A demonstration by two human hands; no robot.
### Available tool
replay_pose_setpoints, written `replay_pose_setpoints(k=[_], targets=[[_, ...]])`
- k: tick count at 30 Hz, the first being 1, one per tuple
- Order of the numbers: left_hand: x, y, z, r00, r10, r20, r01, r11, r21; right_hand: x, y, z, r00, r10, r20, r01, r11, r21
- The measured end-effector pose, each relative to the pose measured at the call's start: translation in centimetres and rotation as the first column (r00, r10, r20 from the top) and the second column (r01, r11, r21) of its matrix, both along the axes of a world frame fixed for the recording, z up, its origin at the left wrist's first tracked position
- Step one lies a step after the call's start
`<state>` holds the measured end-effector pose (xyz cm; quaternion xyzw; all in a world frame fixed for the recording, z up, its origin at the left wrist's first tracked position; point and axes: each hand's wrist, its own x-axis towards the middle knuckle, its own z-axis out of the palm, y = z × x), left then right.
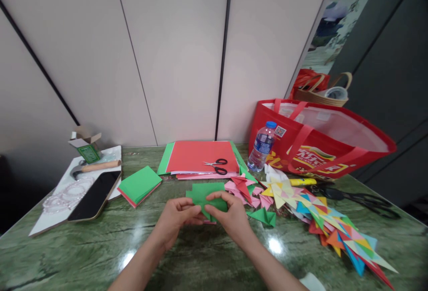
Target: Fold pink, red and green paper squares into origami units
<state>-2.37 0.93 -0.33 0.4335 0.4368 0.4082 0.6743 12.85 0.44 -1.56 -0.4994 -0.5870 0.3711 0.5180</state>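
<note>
From my remote view, both hands meet just above the green marbled table (100,255), near its middle; between them is a partly folded green paper (203,194).

Left hand (176,219): curled, thumb and fingertips pinched on the paper's lower left edge; right hand (233,218): likewise closed, thumb on top, pinching the right side.

Handling, in my judgement: the paper is very light, thin and limp where single, stiffer along the folds; it will crease or tear under a hard pinch, and may slide on the glossy top; best taken at the folded edges with fingertips only.

Surroundings:
- a stack of green squares (139,185) lies near, left of the hands;
- red sheets (197,156) lie behind, small scissors (216,166) resting on them;
- pink and red folded pieces (245,188) sit just beside the right hand; one small green folded piece (264,216) lies near the wrist;
- a multicoloured folded chain (334,224) trails off to the right; large black scissors (364,201) lie beyond it;
- a water bottle (262,152) stands in front of a red bag (321,141);
- far left, a phone (95,195) and a hammer (95,167) rest on a white board (43,224).

Obstruction: the folded pieces crowd the right; the near table is bare.
</note>
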Motion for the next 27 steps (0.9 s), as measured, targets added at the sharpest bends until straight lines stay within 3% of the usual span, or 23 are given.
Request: replay_pose_setpoints(k=[11, 21, 27], targets=[[-1.7, 0.6, -0.3, 0.973, -0.223, -0.054, 0.224, 0.975, 0.004, -0.2, -0.2, -0.1, 0.996, 0.083, 0.023, -0.083, 0.996, -0.03], [-1.4, 0.5, -0.2, 0.973, -0.191, -0.13, 0.197, 0.98, 0.035, -0.1, 0.0, -0.3, 0.996, 0.089, 0.023, -0.088, 0.996, -0.026], [-1.4, 0.5, -0.1, 0.964, -0.234, -0.126, 0.241, 0.969, 0.049, 0.0, -0.1, -0.1, 0.996, 0.084, 0.04, -0.082, 0.996, -0.028]])
